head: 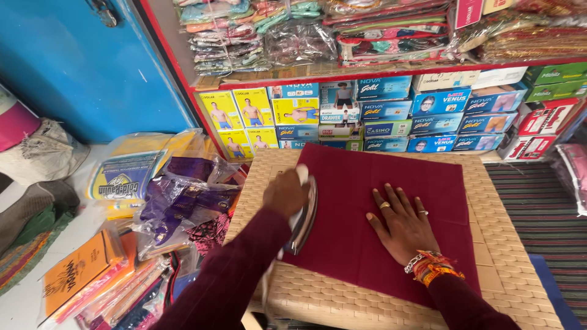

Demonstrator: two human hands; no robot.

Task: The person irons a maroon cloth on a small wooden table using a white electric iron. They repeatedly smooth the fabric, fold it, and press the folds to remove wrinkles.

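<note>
1. A woven cream table point(501, 244) is taking up the middle of the view, with stacked boxes point(391, 116) and shelves of wrapped fabric packets point(293, 36) standing behind it.
2. A maroon cloth point(367, 183) is lying flat across the tabletop, covering most of it, with its near edge reaching toward the table's front.
3. A heap of plastic-wrapped fabric packets point(177, 201) is lying on the floor just left of the table.
4. The right hand point(400, 223) is resting palm-down on the cloth, its fingers spread and pressing the fabric flat; rings are showing on two fingers and bangles at the wrist.
5. The left hand point(286, 194) is gripping the handle of an iron point(304, 215), fingers curled tight around it.
6. The iron is sitting on the cloth's left part, well apart from the right hand's fingertips.
</note>
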